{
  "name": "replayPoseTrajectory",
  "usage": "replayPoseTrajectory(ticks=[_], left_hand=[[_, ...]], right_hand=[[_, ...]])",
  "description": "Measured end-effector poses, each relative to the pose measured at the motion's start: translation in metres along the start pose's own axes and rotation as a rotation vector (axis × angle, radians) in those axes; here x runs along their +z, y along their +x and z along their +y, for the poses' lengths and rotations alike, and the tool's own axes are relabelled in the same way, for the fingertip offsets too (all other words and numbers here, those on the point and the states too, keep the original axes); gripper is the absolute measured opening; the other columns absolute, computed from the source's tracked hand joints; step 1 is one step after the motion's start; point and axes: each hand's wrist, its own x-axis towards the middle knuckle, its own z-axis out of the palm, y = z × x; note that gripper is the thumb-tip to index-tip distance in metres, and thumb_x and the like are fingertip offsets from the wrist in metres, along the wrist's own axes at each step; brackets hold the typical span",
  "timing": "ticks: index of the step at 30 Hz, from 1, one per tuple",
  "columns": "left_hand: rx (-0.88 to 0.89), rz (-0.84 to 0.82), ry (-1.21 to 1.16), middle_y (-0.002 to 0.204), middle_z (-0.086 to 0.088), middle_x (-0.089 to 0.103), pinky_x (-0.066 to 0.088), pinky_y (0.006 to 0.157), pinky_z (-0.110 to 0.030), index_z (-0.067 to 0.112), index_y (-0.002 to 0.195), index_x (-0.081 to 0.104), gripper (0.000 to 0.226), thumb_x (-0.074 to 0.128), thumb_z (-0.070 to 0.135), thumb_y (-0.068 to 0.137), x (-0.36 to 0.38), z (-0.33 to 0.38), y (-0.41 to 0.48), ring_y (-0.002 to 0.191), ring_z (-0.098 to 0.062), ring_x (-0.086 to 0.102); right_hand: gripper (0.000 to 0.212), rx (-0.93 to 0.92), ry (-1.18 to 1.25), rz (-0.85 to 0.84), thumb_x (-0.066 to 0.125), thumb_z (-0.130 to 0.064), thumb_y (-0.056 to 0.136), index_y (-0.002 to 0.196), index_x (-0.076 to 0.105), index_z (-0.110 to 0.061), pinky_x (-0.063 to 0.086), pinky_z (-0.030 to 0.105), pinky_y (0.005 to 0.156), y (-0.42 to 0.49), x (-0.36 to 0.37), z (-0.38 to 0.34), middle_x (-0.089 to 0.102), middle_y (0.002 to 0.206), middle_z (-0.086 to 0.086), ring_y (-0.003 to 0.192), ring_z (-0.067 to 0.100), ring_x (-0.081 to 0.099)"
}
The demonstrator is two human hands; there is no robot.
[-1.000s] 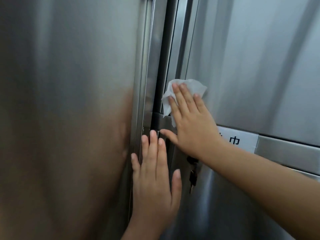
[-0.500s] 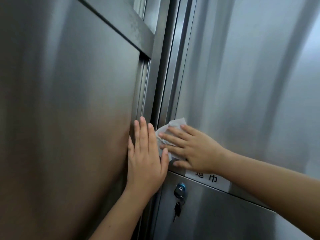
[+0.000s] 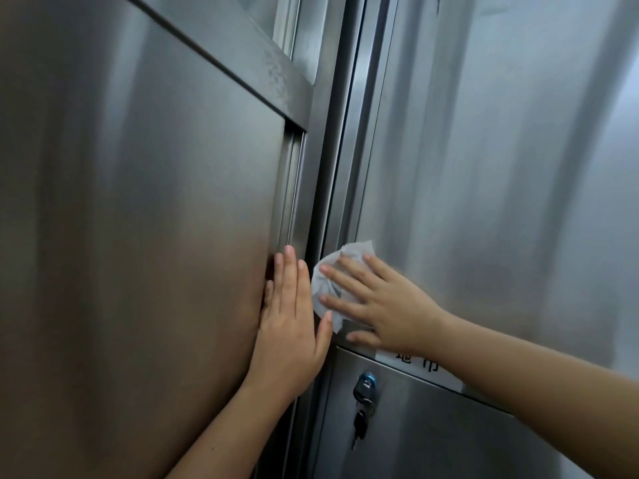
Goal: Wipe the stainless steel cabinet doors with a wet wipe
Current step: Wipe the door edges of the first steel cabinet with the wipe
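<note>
Two stainless steel cabinet doors fill the view: the left door (image 3: pixel 138 236) and the right door (image 3: pixel 501 167). A white wet wipe (image 3: pixel 326 283) lies flat on the left edge of the right door, near its bottom. My right hand (image 3: pixel 380 305) presses the wipe against the steel with straight, spread fingers. My left hand (image 3: pixel 290 326) rests flat on the right edge of the left door, fingers straight and pointing up, right beside the wipe.
A vertical steel frame post (image 3: pixel 325 133) separates the doors. Below the right door is a lower panel (image 3: pixel 432 437) with a blue lock and hanging keys (image 3: pixel 364 399). A white label with black characters (image 3: pixel 422 366) runs along its top edge.
The view tilted upward, so both hands sit lower in frame. My right hand turned its fingers from pointing up to pointing left and slid the wipe to the door's left edge.
</note>
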Motion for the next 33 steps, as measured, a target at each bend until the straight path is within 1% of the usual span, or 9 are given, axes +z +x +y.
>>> replayPoseTrajectory(ticks=[2, 4, 8, 14, 16, 19, 24, 28, 33], left_hand=[[-0.003, -0.01, -0.003, 0.149, -0.028, 0.014, 0.023, 0.106, -0.052, -0.01, 0.139, 0.022, 0.067, 0.035, 0.033, 0.09, 0.0, 0.001, 0.0, 0.138, -0.039, 0.017], [-0.003, -0.018, 0.005, 0.148, -0.029, 0.015, 0.024, 0.106, -0.052, -0.014, 0.138, 0.025, 0.068, 0.035, 0.033, 0.089, 0.0, 0.001, -0.001, 0.137, -0.042, 0.016], [0.006, -0.023, 0.009, 0.148, -0.03, 0.014, 0.02, 0.106, -0.052, -0.015, 0.137, 0.026, 0.07, 0.037, 0.034, 0.089, 0.002, 0.0, -0.002, 0.138, -0.041, 0.014], [0.006, -0.007, -0.008, 0.149, -0.028, 0.012, 0.017, 0.115, -0.043, -0.013, 0.139, 0.022, 0.074, 0.038, 0.039, 0.089, 0.005, -0.002, -0.003, 0.14, -0.033, 0.009], [0.001, -0.004, -0.017, 0.149, -0.027, 0.012, 0.013, 0.113, -0.04, -0.01, 0.14, 0.017, 0.075, 0.037, 0.041, 0.089, 0.006, -0.003, -0.002, 0.14, -0.032, 0.008], [-0.002, -0.009, 0.011, 0.149, -0.028, 0.014, 0.021, 0.113, -0.045, -0.01, 0.14, 0.019, 0.075, 0.036, 0.042, 0.089, 0.007, -0.003, -0.003, 0.14, -0.034, 0.012], [-0.008, -0.006, 0.064, 0.147, -0.028, 0.02, 0.025, 0.106, -0.052, -0.012, 0.137, 0.029, 0.072, 0.037, 0.038, 0.087, 0.003, -0.001, -0.001, 0.137, -0.038, 0.021], [0.003, 0.036, 0.051, 0.147, -0.027, 0.022, 0.018, 0.102, -0.058, -0.012, 0.137, 0.032, 0.069, 0.037, 0.036, 0.087, -0.002, 0.003, 0.022, 0.135, -0.04, 0.024], [0.033, 0.047, 0.068, 0.146, -0.028, 0.024, 0.02, 0.103, -0.057, -0.011, 0.137, 0.032, 0.072, 0.033, 0.041, 0.088, -0.008, 0.014, 0.071, 0.135, -0.041, 0.022]], right_hand=[[0.065, 0.006, 0.009, 0.004, 0.017, -0.059, 0.095, 0.149, -0.003, -0.029, -0.023, 0.049, 0.102, 0.004, 0.0, 0.005, -0.025, 0.148, 0.006, 0.133, 0.03, -0.029], [0.064, 0.073, -0.016, 0.047, 0.015, -0.059, 0.095, 0.149, -0.004, -0.03, -0.017, 0.05, 0.108, 0.01, -0.004, 0.023, -0.021, 0.152, 0.005, 0.139, 0.031, -0.021], [0.062, 0.244, 0.009, 0.113, 0.029, -0.056, 0.095, 0.149, 0.017, -0.028, 0.002, 0.05, 0.113, 0.019, -0.024, 0.059, 0.0, 0.156, 0.01, 0.143, 0.035, 0.0], [0.067, 0.062, 0.002, 0.034, 0.024, -0.061, 0.093, 0.15, 0.01, -0.029, -0.009, 0.054, 0.109, 0.0, 0.0, 0.005, -0.008, 0.155, 0.012, 0.14, 0.035, -0.013], [0.068, 0.024, 0.033, -0.023, 0.024, -0.06, 0.093, 0.15, 0.008, -0.028, -0.018, 0.051, 0.105, -0.005, 0.005, -0.01, -0.015, 0.154, 0.01, 0.135, 0.031, -0.025], [0.064, -0.001, 0.035, -0.024, 0.018, -0.059, 0.095, 0.15, 0.001, -0.03, -0.027, 0.048, 0.1, 0.0, 0.003, -0.001, -0.023, 0.15, 0.004, 0.13, 0.027, -0.033], [0.061, 0.128, 0.001, 0.039, 0.013, -0.059, 0.095, 0.149, -0.002, -0.034, -0.012, 0.046, 0.112, 0.013, -0.014, 0.043, -0.016, 0.155, 0.003, 0.142, 0.029, -0.016], [0.059, 0.211, 0.012, 0.084, 0.018, -0.057, 0.096, 0.148, 0.003, -0.035, -0.011, 0.043, 0.112, 0.019, -0.029, 0.071, -0.011, 0.156, 0.001, 0.143, 0.027, -0.012], [0.058, 0.322, -0.025, 0.126, 0.015, -0.055, 0.096, 0.148, -0.003, -0.033, -0.01, 0.041, 0.113, 0.03, -0.046, 0.107, -0.011, 0.157, -0.001, 0.144, 0.023, -0.012]])
